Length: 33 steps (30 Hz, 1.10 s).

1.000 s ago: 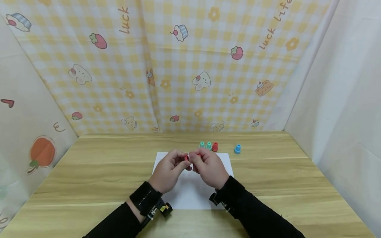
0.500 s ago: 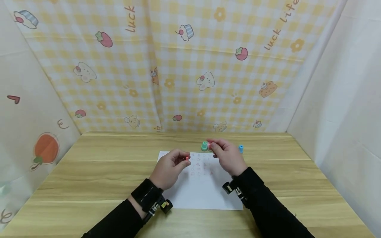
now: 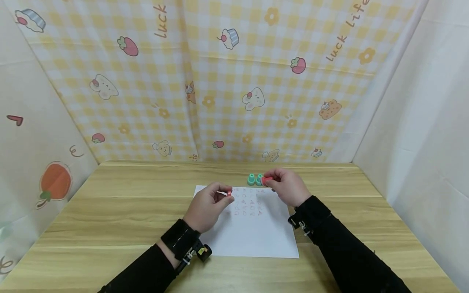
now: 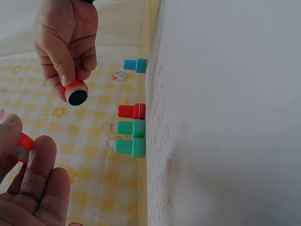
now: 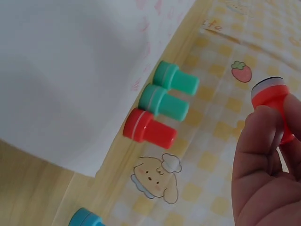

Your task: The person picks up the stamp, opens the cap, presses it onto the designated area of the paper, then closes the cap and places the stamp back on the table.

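Observation:
My left hand [image 3: 207, 207] pinches a small red stamp cap [image 4: 27, 141] between thumb and fingers, above the paper's left back part. A red stamp [image 5: 275, 101] is held between the thumb and fingers of my right hand [image 3: 291, 189]. Its dark round face [image 4: 78, 97] is uncovered, with a pale band around it. In the head view this stamp overlaps the row of standing stamps near the paper's back edge. Below it lies white paper [image 3: 253, 238] bearing rows of small red printed shapes [image 3: 252, 202] on its back half.
Two green stamps [image 3: 250, 179] and another red stamp [image 5: 150, 129] stand side by side just behind the paper. Further right is a blue stamp [image 4: 136, 65], hidden behind my right hand in the head view. A yellow checked cloth [image 3: 220, 81] backs the wooden table [image 3: 110, 211].
My right hand has moved away from the left, to the right and back, carrying the red stamp apart from its cap. The left hand stays nearly still with the cap. The printed shapes came into view.

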{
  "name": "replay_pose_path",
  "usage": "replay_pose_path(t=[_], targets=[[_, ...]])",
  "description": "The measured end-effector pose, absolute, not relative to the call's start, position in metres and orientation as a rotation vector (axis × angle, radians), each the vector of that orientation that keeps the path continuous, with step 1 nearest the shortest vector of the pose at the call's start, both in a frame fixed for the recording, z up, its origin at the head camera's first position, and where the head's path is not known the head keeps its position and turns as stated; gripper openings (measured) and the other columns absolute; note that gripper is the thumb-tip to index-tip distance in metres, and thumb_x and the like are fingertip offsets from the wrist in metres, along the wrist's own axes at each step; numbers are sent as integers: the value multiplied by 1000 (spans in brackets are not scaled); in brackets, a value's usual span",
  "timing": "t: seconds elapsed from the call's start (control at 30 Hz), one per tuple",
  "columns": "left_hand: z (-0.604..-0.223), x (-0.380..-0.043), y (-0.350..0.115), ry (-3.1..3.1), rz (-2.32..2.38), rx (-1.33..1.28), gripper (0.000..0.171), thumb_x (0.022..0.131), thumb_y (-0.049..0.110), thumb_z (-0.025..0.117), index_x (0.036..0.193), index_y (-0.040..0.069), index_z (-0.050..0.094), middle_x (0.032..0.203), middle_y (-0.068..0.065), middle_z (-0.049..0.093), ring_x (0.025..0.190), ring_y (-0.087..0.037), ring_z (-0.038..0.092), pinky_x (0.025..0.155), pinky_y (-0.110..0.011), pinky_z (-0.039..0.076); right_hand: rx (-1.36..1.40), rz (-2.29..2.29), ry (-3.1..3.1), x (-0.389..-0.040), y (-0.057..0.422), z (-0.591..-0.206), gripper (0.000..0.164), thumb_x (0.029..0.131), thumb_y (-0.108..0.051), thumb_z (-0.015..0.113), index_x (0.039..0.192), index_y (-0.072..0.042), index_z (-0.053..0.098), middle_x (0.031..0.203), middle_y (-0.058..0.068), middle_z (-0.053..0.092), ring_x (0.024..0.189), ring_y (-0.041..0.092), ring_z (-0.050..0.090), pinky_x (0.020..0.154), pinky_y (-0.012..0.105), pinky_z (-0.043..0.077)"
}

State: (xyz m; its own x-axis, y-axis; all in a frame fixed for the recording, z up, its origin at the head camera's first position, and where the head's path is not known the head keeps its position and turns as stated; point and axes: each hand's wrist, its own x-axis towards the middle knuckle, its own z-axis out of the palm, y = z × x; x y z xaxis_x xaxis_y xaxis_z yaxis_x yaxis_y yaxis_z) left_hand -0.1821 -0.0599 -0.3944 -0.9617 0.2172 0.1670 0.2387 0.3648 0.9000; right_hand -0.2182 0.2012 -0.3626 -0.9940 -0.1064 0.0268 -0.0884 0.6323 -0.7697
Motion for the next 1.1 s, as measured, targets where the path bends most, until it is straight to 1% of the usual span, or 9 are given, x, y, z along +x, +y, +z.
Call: replay_pose_path(t=[0.2, 0.43, 0.57, 0.67, 0.8, 0.87, 0.93, 1.03, 1.1], targets=[[-395, -183, -60, -2595, -1687, -410, 20, 99, 14, 75, 118, 12, 72, 100, 2, 75, 88, -11, 68, 68, -22, 52, -185, -1199, 2851, -226, 204, -364, 23, 104, -10, 65, 124, -1, 70, 108, 12, 75, 92, 21, 68, 79, 30, 55], [-396, -184, -60, -2608, -1653, -398, 22, 98, 14, 75, 120, 12, 72, 101, 3, 75, 90, -11, 68, 75, -23, 54, -278, -1036, 2912, -232, 202, -369, 14, 100, -6, 70, 113, -3, 74, 101, 8, 76, 91, 19, 67, 80, 33, 54], [-396, -184, -60, -2612, -1635, -410, 23, 99, 15, 75, 121, 10, 71, 102, 2, 75, 90, -10, 68, 77, -24, 53, -324, -941, 2930, -235, 201, -374, 15, 98, -2, 70, 111, -3, 77, 99, 7, 77, 89, 17, 68, 80, 32, 54], [-396, -184, -59, -2619, -1625, -406, 23, 98, 15, 75, 121, 11, 72, 101, 2, 75, 89, -10, 67, 77, -24, 53, -335, -869, 2952, -237, 199, -377, 18, 97, -1, 70, 113, -3, 78, 102, 8, 78, 88, 17, 68, 79, 32, 55], [-396, -185, -59, -2613, -1639, -396, 22, 98, 13, 75, 120, 12, 72, 100, 2, 74, 88, -10, 67, 75, -23, 54, -337, -835, 2968, -239, 199, -381, 23, 96, 1, 72, 118, -2, 77, 104, 9, 77, 91, 19, 67, 83, 35, 58], [-396, -185, -59, -2606, -1648, -397, 22, 98, 12, 75, 120, 11, 72, 100, 2, 74, 88, -10, 68, 74, -23, 54, -329, -825, 2966, -240, 199, -383, 21, 95, 1, 73, 116, -2, 76, 102, 8, 76, 92, 20, 66, 86, 37, 58], [-396, -185, -59, -2603, -1655, -396, 22, 98, 12, 75, 120, 11, 71, 100, 2, 74, 88, -10, 68, 73, -22, 54, -319, -806, 2958, -241, 199, -384, 16, 95, 0, 74, 110, -4, 76, 100, 7, 74, 91, 21, 65, 88, 38, 57], [-396, -185, -58, -2602, -1665, -393, 22, 98, 12, 75, 119, 11, 71, 100, 2, 74, 88, -11, 68, 74, -22, 54, -306, -762, 2946, -243, 199, -386, 9, 95, -2, 75, 102, -8, 76, 98, 5, 73, 89, 20, 63, 87, 38, 54], [-396, -185, -58, -2603, -1671, -390, 22, 98, 12, 75, 119, 11, 71, 100, 1, 74, 88, -11, 68, 74, -22, 54, -300, -740, 2943, -243, 198, -386, 8, 96, -3, 75, 101, -9, 76, 98, 4, 72, 88, 20, 62, 87, 37, 54]])
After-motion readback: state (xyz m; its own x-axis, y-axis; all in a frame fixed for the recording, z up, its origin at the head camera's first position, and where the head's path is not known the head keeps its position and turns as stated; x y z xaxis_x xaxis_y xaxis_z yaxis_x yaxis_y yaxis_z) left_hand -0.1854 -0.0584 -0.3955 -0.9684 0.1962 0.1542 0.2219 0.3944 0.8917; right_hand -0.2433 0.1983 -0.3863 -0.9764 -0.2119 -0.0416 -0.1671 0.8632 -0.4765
